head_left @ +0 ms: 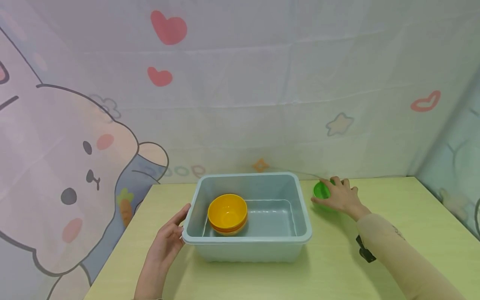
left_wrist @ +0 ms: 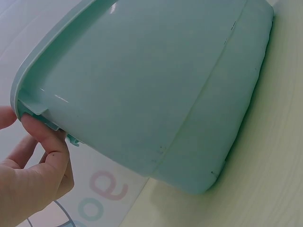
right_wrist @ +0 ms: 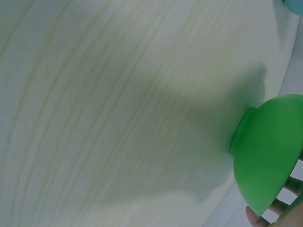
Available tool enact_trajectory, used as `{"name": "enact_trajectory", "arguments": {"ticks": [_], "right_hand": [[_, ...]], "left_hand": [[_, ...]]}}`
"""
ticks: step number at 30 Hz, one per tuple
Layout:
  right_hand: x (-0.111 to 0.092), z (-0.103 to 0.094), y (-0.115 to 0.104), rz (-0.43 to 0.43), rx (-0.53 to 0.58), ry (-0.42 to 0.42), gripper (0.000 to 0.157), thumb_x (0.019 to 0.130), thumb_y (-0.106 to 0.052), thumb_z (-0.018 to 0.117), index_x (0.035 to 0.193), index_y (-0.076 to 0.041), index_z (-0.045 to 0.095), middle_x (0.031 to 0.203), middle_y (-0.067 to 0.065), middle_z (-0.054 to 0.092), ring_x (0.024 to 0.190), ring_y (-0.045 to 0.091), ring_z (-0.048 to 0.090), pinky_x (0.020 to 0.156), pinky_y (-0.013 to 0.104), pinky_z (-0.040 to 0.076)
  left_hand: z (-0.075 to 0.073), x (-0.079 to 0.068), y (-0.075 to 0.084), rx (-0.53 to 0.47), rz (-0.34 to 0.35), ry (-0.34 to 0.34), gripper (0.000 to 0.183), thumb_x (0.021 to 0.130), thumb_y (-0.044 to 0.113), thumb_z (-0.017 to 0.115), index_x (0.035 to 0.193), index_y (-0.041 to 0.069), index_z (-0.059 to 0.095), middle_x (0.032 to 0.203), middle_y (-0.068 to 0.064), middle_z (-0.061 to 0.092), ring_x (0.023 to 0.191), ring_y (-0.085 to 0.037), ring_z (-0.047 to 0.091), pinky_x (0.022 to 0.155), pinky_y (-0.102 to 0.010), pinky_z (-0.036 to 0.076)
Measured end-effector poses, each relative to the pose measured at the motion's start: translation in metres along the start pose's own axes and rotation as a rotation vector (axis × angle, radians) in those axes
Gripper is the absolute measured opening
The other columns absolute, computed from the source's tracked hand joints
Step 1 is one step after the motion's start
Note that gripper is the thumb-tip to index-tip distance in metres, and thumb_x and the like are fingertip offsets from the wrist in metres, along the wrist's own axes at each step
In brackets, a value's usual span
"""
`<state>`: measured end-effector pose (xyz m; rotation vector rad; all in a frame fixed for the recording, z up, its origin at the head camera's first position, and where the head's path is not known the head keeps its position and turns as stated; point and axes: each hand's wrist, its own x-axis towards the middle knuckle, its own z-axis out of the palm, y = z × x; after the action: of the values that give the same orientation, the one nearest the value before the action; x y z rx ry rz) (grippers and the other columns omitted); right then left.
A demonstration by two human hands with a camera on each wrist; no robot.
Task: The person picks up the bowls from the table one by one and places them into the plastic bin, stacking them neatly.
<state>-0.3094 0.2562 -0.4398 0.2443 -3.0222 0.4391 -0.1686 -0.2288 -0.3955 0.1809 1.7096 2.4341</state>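
Note:
A pale blue-green plastic tub [head_left: 249,250] stands on the table, a small stack of yellow-orange bowls [head_left: 227,212] inside at its left. With thumb and fingers, my left hand [head_left: 165,241] holds the tub's left rim; the left wrist view shows the fingertips [left_wrist: 42,130] tucked under that edge. To the right of the tub, my right hand [head_left: 343,198] grips a green bowl [head_left: 321,190] from above by its rim. In the right wrist view the bowl [right_wrist: 267,146] has its base towards the tabletop; whether it touches is unclear. Part of it is hidden behind the hand.
The light wood-grain table [head_left: 337,266] ends at the back against a printed cloth [head_left: 240,91] with hearts and a cartoon animal. Another cloth hangs at the right side. A black strap piece [head_left: 365,250] shows beside the right forearm.

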Motion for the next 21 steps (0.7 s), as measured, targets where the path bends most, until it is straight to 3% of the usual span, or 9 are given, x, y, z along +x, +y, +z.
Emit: {"name": "enact_trajectory", "arguments": {"ticks": [12, 21], "right_hand": [[-0.0022, 0.0004, 0.0009, 0.005, -0.001, 0.025, 0.089, 0.078, -0.067, 0.060, 0.145, -0.012, 0.039, 0.141, 0.030, 0.035, 0.124, 0.055, 0.031, 0.085, 0.074, 0.031], [-0.0056, 0.0007, 0.0009, 0.005, -0.010, 0.031, 0.091, 0.077, -0.069, 0.059, 0.145, -0.012, 0.039, 0.140, 0.029, 0.035, 0.123, 0.055, 0.032, 0.083, 0.073, 0.032]], "left_hand": [[-0.0021, 0.0021, -0.0012, -0.022, -0.003, -0.015, 0.056, 0.090, -0.001, 0.032, 0.128, 0.030, 0.059, 0.134, 0.015, 0.052, 0.114, -0.009, 0.047, 0.092, -0.026, 0.039], [-0.0018, 0.0015, -0.0015, -0.012, 0.010, -0.009, 0.056, 0.089, -0.002, 0.033, 0.124, 0.031, 0.061, 0.132, 0.015, 0.054, 0.111, -0.008, 0.048, 0.088, -0.023, 0.042]]}}
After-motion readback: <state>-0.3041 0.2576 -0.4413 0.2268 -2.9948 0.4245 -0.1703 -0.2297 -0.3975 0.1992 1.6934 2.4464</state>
